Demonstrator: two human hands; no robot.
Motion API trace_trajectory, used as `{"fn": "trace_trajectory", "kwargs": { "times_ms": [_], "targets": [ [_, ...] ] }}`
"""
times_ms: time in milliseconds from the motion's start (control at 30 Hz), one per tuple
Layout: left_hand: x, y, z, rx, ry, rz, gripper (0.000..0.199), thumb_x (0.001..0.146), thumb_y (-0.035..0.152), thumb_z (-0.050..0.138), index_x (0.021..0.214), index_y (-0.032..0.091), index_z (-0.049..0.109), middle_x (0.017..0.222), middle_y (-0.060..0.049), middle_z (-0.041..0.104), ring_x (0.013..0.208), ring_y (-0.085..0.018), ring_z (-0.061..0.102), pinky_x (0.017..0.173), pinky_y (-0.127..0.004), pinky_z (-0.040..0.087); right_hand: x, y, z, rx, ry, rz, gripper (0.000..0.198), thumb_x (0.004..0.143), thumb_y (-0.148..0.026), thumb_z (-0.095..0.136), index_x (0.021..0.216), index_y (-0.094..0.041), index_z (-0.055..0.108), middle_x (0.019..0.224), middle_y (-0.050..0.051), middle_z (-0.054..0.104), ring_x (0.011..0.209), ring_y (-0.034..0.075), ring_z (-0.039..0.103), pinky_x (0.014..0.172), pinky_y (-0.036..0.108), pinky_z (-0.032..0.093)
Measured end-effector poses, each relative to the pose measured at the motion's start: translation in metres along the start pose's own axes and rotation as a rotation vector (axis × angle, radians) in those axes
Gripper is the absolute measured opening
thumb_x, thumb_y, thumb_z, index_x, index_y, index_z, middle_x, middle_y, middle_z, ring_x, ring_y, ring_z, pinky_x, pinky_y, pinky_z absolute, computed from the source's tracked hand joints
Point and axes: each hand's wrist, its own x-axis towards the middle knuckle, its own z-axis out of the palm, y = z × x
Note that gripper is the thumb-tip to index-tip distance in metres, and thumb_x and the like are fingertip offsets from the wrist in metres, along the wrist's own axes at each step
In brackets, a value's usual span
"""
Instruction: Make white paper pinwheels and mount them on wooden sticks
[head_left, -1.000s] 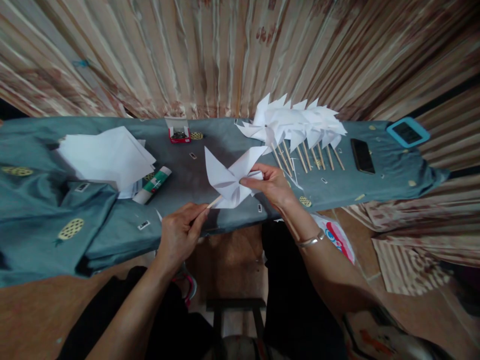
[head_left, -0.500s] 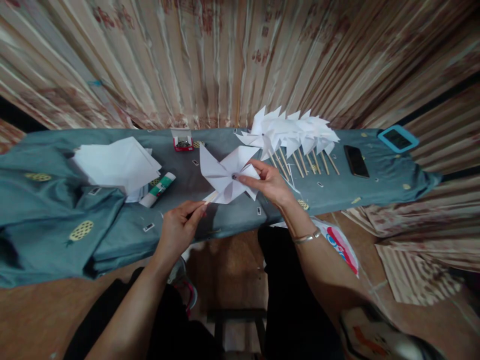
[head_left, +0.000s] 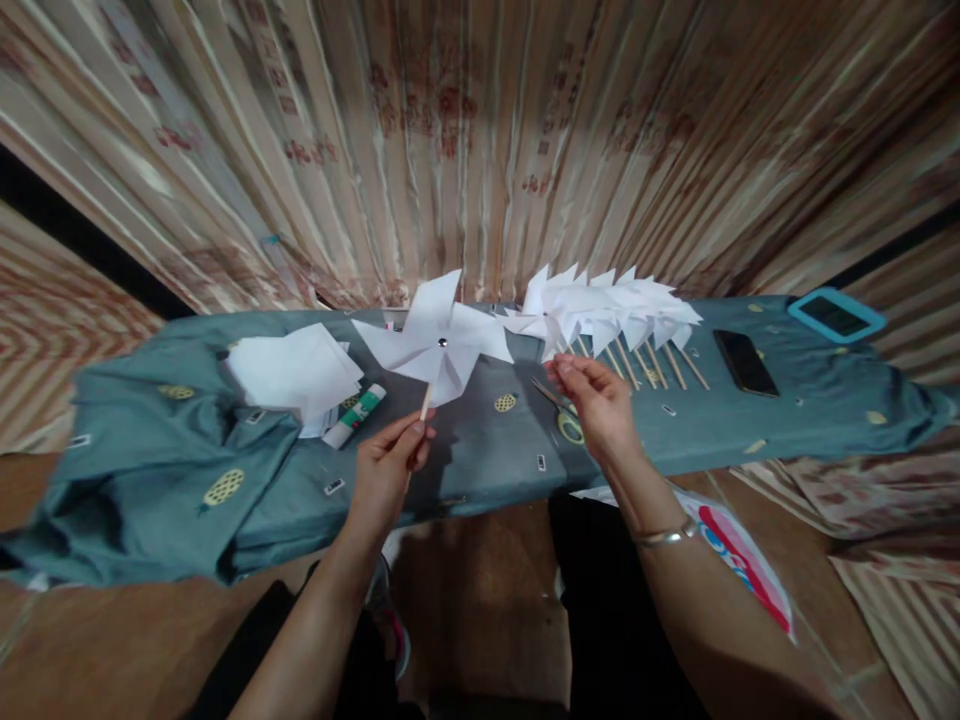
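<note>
My left hand [head_left: 390, 462] is closed around the thin wooden stick of a white paper pinwheel [head_left: 412, 342]. The pinwheel is held upright, its blades spread round a shiny pin at the centre. My right hand [head_left: 596, 405] is apart from it, over the right part of the table, its fingers bent and pressed together with nothing visible in them. Partly behind that hand lie scissors [head_left: 568, 424] with yellow-green handles. Just beyond it, a row of white paper pinwheels [head_left: 611, 305] on sticks rests overlapped on the cloth.
A grey-green patterned cloth [head_left: 480, 455] covers the narrow table. White paper sheets [head_left: 292, 370] and a green-and-white glue stick [head_left: 355, 415] lie at the left. A black phone [head_left: 745, 362] and a blue-framed tablet [head_left: 836, 314] lie at the right. A curtain [head_left: 480, 150] hangs behind.
My right hand has let go of the pinwheel and moved right. My left hand has lifted the pinwheel and turned it upright. The camera view has shifted, and the scissors now show.
</note>
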Motion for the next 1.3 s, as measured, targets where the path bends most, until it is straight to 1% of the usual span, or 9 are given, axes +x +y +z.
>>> {"fn": "trace_trajectory", "kwargs": {
  "times_ms": [100,167,333,500,700,867,1000,1167,1300],
  "targets": [
    [0.000,0.000,0.011,-0.145,-0.024,-0.067,0.032,0.053,0.027,0.084,0.081,0.012,0.077,0.063,-0.002,0.063,0.045,-0.004,0.040,0.042,-0.018,0.026,-0.007,0.006,0.007,0.023,-0.108,0.162,0.031,0.057,-0.043,0.085,0.076,-0.021,0.074,0.076,0.004,0.075,0.066,0.014,0.065,0.065,0.029,0.051],
    [-0.001,-0.002,0.018,-0.209,-0.036,-0.126,0.031,0.053,0.022,0.083,0.080,0.009,0.076,0.065,-0.002,0.062,0.046,-0.003,0.042,0.041,-0.017,0.027,-0.014,0.011,0.014,0.027,-0.206,0.236,0.032,0.057,-0.045,0.085,0.076,-0.020,0.075,0.077,0.005,0.076,0.068,0.015,0.066,0.063,0.028,0.049],
    [-0.001,-0.010,0.036,-0.327,-0.060,-0.288,0.027,0.057,0.012,0.079,0.083,0.006,0.075,0.066,-0.003,0.060,0.049,-0.003,0.045,0.041,-0.013,0.031,-0.024,0.018,0.026,0.082,-0.310,0.299,0.037,0.057,-0.041,0.086,0.087,-0.023,0.075,0.086,0.003,0.077,0.083,0.017,0.068,0.078,0.030,0.050],
    [-0.004,-0.015,0.048,-0.358,-0.083,-0.355,0.025,0.057,0.008,0.078,0.082,0.003,0.074,0.065,-0.003,0.059,0.049,-0.003,0.046,0.040,-0.012,0.033,-0.019,0.018,0.026,0.266,-0.278,0.401,0.041,0.057,-0.045,0.086,0.091,-0.024,0.075,0.095,0.001,0.076,0.088,0.016,0.068,0.084,0.029,0.051],
    [-0.008,-0.021,0.052,-0.349,-0.138,-0.385,0.030,0.056,0.012,0.081,0.085,0.004,0.075,0.066,-0.002,0.059,0.050,-0.003,0.047,0.041,-0.011,0.034,-0.013,0.016,0.027,0.433,-0.234,0.505,0.038,0.049,-0.039,0.091,0.080,-0.024,0.074,0.085,-0.001,0.077,0.075,0.013,0.067,0.073,0.023,0.054],
    [-0.009,-0.022,0.052,-0.302,-0.154,-0.389,0.030,0.057,0.014,0.082,0.084,0.007,0.074,0.066,-0.002,0.059,0.050,-0.002,0.046,0.041,-0.012,0.033,-0.013,0.014,0.029,0.420,-0.234,0.505,0.034,0.049,-0.035,0.091,0.075,-0.021,0.074,0.078,-0.001,0.076,0.067,0.010,0.066,0.065,0.020,0.053],
    [-0.010,-0.022,0.050,-0.273,-0.149,-0.398,0.031,0.057,0.019,0.083,0.086,0.009,0.075,0.065,-0.001,0.060,0.050,-0.003,0.048,0.042,-0.013,0.036,-0.012,0.014,0.029,0.369,-0.191,0.468,0.035,0.046,-0.038,0.091,0.071,-0.021,0.074,0.073,-0.001,0.075,0.062,0.011,0.065,0.060,0.021,0.054],
    [-0.012,-0.021,0.049,-0.199,-0.122,-0.408,0.037,0.055,0.020,0.085,0.088,0.009,0.076,0.067,-0.001,0.064,0.055,-0.006,0.054,0.052,-0.016,0.046,-0.009,0.015,0.025,0.323,-0.195,0.439,0.036,0.048,-0.041,0.090,0.072,-0.021,0.072,0.070,-0.002,0.074,0.060,0.010,0.064,0.059,0.021,0.053],
    [-0.011,-0.023,0.049,-0.169,-0.084,-0.395,0.039,0.050,0.022,0.087,0.086,0.010,0.077,0.069,-0.001,0.067,0.056,-0.005,0.054,0.057,-0.015,0.046,-0.008,0.016,0.022,0.330,-0.193,0.464,0.035,0.051,-0.040,0.089,0.074,-0.020,0.072,0.070,-0.001,0.074,0.058,0.010,0.064,0.057,0.021,0.052]
  ]
}}
